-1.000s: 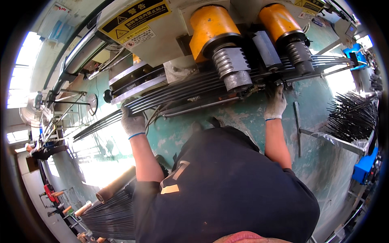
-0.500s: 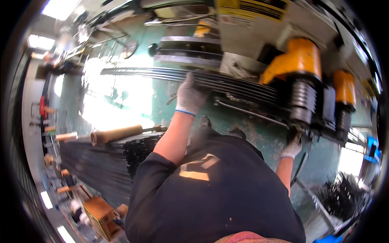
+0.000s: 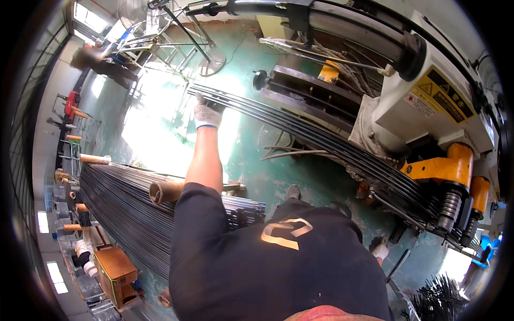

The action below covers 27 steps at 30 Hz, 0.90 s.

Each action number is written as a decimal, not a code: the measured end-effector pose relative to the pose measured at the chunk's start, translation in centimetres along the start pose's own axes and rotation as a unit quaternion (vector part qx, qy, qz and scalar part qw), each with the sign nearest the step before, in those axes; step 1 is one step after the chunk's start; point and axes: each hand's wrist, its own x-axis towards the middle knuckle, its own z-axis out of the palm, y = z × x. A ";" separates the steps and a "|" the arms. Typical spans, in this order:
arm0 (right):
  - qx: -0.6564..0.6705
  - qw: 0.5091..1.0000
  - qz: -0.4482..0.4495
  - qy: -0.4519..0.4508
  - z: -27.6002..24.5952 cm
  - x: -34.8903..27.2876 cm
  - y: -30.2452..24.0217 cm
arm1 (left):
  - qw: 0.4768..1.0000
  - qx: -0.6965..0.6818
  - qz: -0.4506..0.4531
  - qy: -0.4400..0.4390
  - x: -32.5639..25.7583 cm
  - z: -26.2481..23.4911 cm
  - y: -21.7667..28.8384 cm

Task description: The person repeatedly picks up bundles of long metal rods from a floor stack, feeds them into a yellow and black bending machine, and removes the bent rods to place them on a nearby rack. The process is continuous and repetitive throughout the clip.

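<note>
A bundle of long thin black tubes (image 3: pixel 289 124) slants from the upper middle down to a machine at the right. Near its far left end my left hand (image 3: pixel 208 113), in a white knit glove with a blue cuff edge, is closed round the tubes, the thumb on top. The tubes' other end runs in by the orange clamp arm (image 3: pixel 436 168) and a ribbed metal spring (image 3: pixel 452 206). My right hand (image 3: pixel 380 249), also gloved, hangs low on the right, below the machine and apart from the bundle; its fingers are too small and dark to read.
A large stack of dark tubes (image 3: pixel 126 208) lies at the left with a cardboard roll (image 3: pixel 166 191) beside it. Below stands a wooden box (image 3: pixel 115 267). More black pieces (image 3: pixel 436 299) are piled at lower right. Another person (image 3: pixel 104 64) is in the far left.
My left hand has moved left along the bundle toward its far end, the arm stretched further out. My right hand has dropped away from the machine's spring. The view has turned and shifted left.
</note>
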 end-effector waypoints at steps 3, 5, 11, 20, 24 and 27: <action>-0.027 0.998 0.017 -0.057 0.2 -1.6 2.4 | 0.997 0.057 0.044 0.034 5.6 -2.4 4.9; -0.010 0.998 0.037 -0.049 1.9 -3.3 2.2 | 0.995 0.065 0.051 0.056 6.7 -2.2 6.7; -0.023 0.998 0.037 -0.036 1.9 -3.8 2.6 | 0.987 0.139 0.038 -0.074 6.6 -1.4 7.3; -0.072 0.997 0.018 -0.007 5.7 -1.5 2.3 | 0.970 0.187 -0.044 -0.149 6.9 -2.2 8.7; -0.115 0.992 -0.017 -0.051 6.4 -0.4 0.1 | 0.954 0.199 -0.103 -0.197 7.4 -5.3 9.9; -0.157 0.984 -0.060 -0.063 10.6 -4.4 -2.5 | 0.960 0.212 -0.104 -0.150 6.2 -3.8 10.3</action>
